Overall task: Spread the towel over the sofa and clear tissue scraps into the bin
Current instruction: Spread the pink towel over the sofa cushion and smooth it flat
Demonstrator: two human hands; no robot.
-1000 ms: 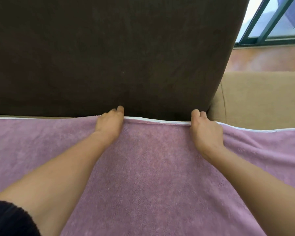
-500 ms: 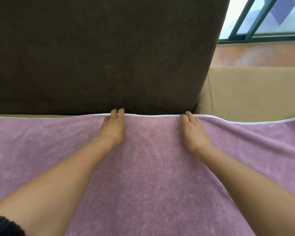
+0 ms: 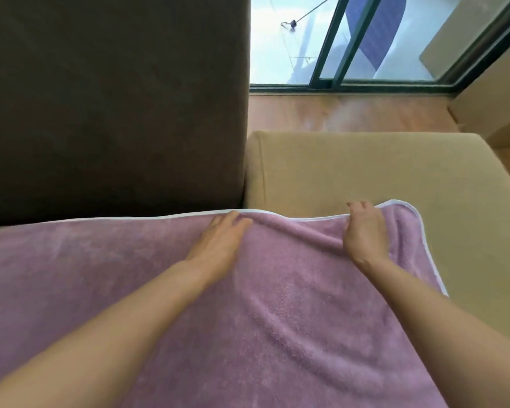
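Observation:
A mauve towel with a white hem lies over the tan sofa seat, its far edge against the dark brown back cushion. My left hand rests flat on the towel near the far hem, fingers together and stretched out. My right hand lies at the towel's far right corner, fingers curled over the hem; whether they pinch it I cannot tell. A fold of cloth runs between the two hands. No tissue scraps and no bin are in view.
The tan sofa armrest lies bare beyond and to the right of the towel. Behind it are an orange-brown floor, a sliding glass door and a cardboard box at far right.
Both hands have slid to the right along the towel's far hem, past the end of the brown cushion. The towel's right corner has come into view, and a fold has formed between the hands.

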